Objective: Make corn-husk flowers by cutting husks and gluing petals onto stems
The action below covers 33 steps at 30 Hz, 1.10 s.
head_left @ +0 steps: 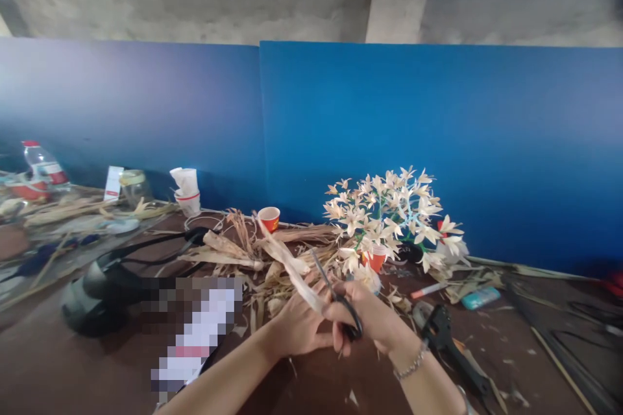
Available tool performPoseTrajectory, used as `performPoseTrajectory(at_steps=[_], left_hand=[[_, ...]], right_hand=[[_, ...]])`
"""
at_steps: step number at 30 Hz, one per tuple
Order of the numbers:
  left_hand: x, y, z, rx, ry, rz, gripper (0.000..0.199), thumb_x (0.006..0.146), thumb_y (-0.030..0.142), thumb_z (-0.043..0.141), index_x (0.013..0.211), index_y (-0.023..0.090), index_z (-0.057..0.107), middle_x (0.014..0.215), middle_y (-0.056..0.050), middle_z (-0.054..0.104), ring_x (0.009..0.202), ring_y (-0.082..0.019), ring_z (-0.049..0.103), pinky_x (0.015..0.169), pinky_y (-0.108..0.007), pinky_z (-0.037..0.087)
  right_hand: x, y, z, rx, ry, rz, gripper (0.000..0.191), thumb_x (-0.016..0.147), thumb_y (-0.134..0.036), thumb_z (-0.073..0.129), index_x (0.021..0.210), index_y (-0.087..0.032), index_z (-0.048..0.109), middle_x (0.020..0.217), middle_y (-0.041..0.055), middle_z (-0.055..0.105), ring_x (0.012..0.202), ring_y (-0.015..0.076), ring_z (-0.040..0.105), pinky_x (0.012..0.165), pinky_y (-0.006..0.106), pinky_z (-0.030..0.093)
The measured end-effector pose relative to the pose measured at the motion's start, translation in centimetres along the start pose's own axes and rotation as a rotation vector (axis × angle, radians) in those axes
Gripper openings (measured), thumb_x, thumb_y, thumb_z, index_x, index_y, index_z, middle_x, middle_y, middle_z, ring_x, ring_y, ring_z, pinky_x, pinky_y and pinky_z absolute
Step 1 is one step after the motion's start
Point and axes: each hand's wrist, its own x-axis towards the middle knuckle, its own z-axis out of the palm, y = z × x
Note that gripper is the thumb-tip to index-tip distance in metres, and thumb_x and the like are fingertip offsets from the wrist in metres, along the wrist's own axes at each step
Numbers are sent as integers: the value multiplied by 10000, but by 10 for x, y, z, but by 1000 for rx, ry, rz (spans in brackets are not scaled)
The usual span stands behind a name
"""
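Observation:
My right hand (372, 314) is closed on black-handled scissors (351, 324), their blades pointing up and to the left. A pale strip of dried corn husk (296, 275) slants across the back of my left hand, its lower end at my right thumb. My left hand (299, 324) lies close beside the right one, fingers stretched toward the husk pile and thumb apart; the fingertips are partly hidden. Loose dried husks (272, 285) spread just beyond both hands. Behind the right hand, a bunch of cream husk flowers (389, 207) stands in an orange paper cup (374, 259).
A black glue gun (450, 343) lies right of my right wrist, near a blue packet (481, 298). Another orange cup (268, 218) stands behind the husks. Leftward are a black strapped object (104, 295), white cups (187, 191), a jar (135, 188) and a bottle (43, 165). A blue partition (302, 117) closes the back.

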Motion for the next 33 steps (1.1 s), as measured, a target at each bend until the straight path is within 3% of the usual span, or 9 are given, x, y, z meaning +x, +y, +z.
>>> performPoseTrajectory(at_steps=[2,5,10,14,17,20,25,29,33], left_hand=[[10,-9,-6,318,-119,202,408,716,303,617,1115,216,622,1233,-82,564,1181,-357,422,1057,-438,168],[29,-23,-16,664,-145,254,389,766,246,573,1154,246,578,1286,-92,516,1236,-296,378,1060,-491,143],[35,-19,-20,808,-64,299,290,819,216,481,1065,264,627,1263,-55,532,1228,-258,369,1049,-480,192],[17,2,-8,543,69,161,288,706,120,522,932,208,678,1133,-88,599,1115,-279,462,976,-434,313],[6,10,9,56,41,-138,228,704,206,551,890,182,680,857,-59,683,824,-232,597,724,-311,459],[1,10,24,-238,74,-340,182,659,325,643,658,144,665,605,-40,654,599,-200,588,552,-260,425],[0,11,29,-584,98,-390,268,620,401,689,596,134,671,587,-63,667,575,-211,606,567,-276,436],[0,10,27,-712,328,-456,327,616,441,697,643,116,677,583,-61,664,585,-210,615,589,-286,454],[-1,9,29,-735,567,-489,326,576,447,728,590,132,648,516,-12,619,541,-169,578,528,-245,428]], right_hand=[[-7,15,-1,17,-67,78,135,649,-259,567,718,-146,536,398,-20,589,295,88,487,326,154,366],[-10,42,0,31,-97,169,89,645,-232,544,684,-158,513,403,-17,594,274,82,477,302,131,301],[-8,62,-9,20,172,133,85,681,-253,484,700,-170,491,383,-26,581,269,83,470,267,122,172],[-5,65,-17,39,335,94,155,684,-307,515,658,-156,497,385,-21,566,288,82,477,268,136,177],[-1,70,-17,42,332,29,267,665,-391,583,612,-144,497,379,-16,552,281,75,459,299,150,259],[-1,75,-15,5,317,-10,348,657,-470,612,662,-137,510,386,-9,560,288,85,466,313,156,275],[-3,82,-18,27,347,-80,413,673,-542,602,724,-145,503,408,-7,572,326,89,492,335,150,275],[-3,89,-18,61,305,-72,443,681,-568,585,792,-144,523,518,15,621,421,106,554,359,150,291],[-3,93,-1,51,258,-41,496,626,-557,643,866,-128,571,560,1,604,472,110,560,395,166,336]])
